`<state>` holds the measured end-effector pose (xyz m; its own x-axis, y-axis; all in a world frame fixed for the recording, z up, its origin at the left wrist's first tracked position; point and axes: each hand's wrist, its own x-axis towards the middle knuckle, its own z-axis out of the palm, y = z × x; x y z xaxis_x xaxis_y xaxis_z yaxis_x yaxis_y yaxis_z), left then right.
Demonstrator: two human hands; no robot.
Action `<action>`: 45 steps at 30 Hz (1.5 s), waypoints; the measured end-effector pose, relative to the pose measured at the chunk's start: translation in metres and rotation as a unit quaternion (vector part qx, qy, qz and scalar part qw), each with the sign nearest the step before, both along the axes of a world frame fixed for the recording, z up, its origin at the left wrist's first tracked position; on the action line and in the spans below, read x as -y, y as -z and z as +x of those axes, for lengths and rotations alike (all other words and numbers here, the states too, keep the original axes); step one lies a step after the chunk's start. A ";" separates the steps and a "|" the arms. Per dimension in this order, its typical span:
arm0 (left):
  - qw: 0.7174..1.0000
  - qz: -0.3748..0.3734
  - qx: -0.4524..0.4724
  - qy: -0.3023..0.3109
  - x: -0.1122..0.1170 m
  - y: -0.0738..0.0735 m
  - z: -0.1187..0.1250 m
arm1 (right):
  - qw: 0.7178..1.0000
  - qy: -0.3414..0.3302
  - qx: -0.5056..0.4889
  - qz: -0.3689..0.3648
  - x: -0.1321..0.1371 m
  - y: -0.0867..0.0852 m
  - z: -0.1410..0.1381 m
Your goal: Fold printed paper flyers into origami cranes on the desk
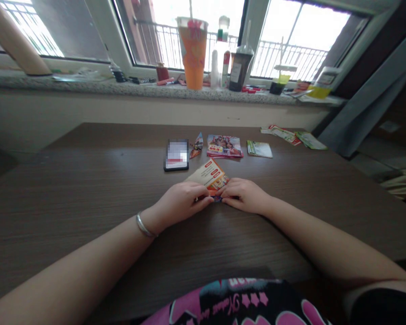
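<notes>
A printed paper sheet [206, 173], cream with orange and red parts, lies on the brown table with its near edge turned up in a fold. My left hand [186, 198], with a silver bangle at the wrist, pinches that folded edge from the left. From the right, my right hand [243, 195] pinches the same edge, thumb and fingers closed on it. The fingertips of both hands nearly meet at the fold. Just beyond the sheet stand a small folded paper piece [197, 145] and a phone [176, 155] with a lit, blurred screen.
Behind the sheet lies a stack of colourful flyers [225, 145], with a smaller green-and-white paper pile [259, 149] to its right. More leaflets [311, 140] lie at the far right. An orange drink cup [192, 54], a dark cup [239, 70] and bottles line the windowsill [138, 90].
</notes>
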<state>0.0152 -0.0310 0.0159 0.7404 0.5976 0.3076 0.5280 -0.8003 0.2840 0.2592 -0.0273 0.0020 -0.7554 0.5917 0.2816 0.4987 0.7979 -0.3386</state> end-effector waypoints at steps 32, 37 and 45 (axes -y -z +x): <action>0.980 -0.118 -0.034 -0.155 -0.009 0.010 -0.002 | 0.997 0.081 0.006 0.010 -0.001 0.007 0.001; 0.977 -0.138 -0.040 -0.156 -0.011 0.007 -0.002 | 0.998 0.057 0.009 0.016 -0.002 0.006 0.002; 0.973 -0.133 -0.072 -0.173 -0.014 0.007 0.001 | 0.996 0.060 0.026 0.064 0.000 0.009 0.002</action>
